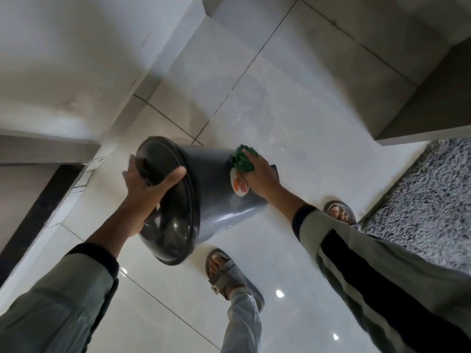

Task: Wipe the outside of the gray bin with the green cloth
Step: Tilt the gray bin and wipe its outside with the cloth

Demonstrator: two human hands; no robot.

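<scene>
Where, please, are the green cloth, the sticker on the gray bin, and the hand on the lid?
green cloth (242, 159), head view: bunched folds.
sticker (239, 184), head view: its visible face.
left hand (146, 183), head view: back of the hand.

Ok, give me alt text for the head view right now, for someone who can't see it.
A person tilts a gray bin on a tiled floor, the left hand holding its dark lid while the right hand presses a green cloth against the bin's side, just above a round sticker. Two sandalled feet and a shaggy gray rug lie nearby.
</scene>
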